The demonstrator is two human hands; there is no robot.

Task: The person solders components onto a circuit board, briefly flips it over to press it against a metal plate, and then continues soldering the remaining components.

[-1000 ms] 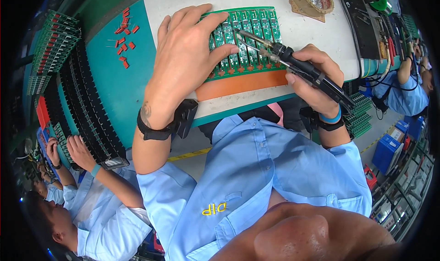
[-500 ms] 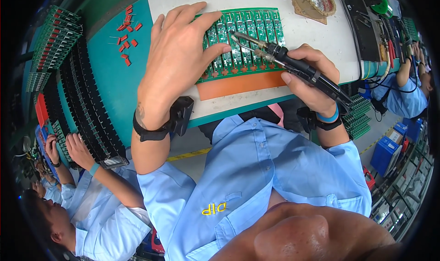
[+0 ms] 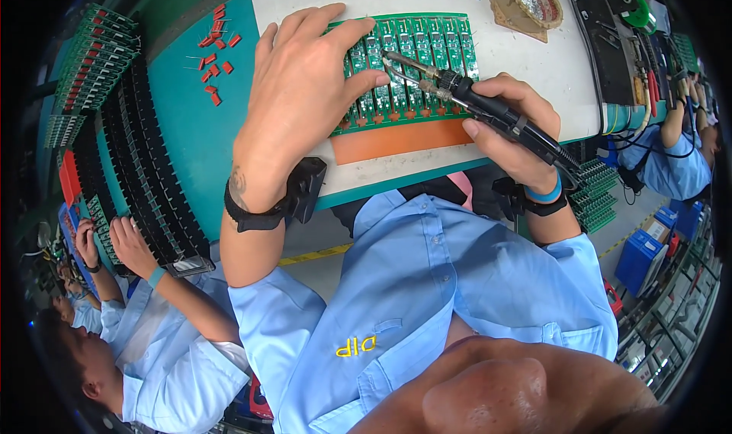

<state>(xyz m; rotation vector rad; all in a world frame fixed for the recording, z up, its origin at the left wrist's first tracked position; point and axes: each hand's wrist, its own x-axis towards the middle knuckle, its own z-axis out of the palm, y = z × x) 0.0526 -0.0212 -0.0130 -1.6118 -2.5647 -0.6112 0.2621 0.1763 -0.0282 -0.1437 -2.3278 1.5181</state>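
A green panel of several narrow circuit boards (image 3: 438, 53) lies on the white work surface, with an orange strip (image 3: 404, 143) along its near edge. My left hand (image 3: 301, 91) rests over the panel's left end, fingers stretched and spread, thumb pointing right across the boards; it hides that end. In my right hand (image 3: 518, 121) is a black soldering iron (image 3: 499, 112), gripped like a pen between thumb and fingers. A thin metal tube runs beside its shaft. The iron's tip is over the boards, just right of my left fingertips; whether it touches is too small to tell.
Loose red components (image 3: 213, 72) lie on the green mat (image 3: 171, 91) at left, beside black slotted racks (image 3: 145, 159). A round metal-filled holder (image 3: 526, 5) stands behind the panel, near a green solder spool (image 3: 633, 8). A co-worker's hand (image 3: 131, 245) is at lower left.
The view has shifted slightly. The soldering iron and my right hand have edged a little left relative to the panel; my left hand keeps its place on it.
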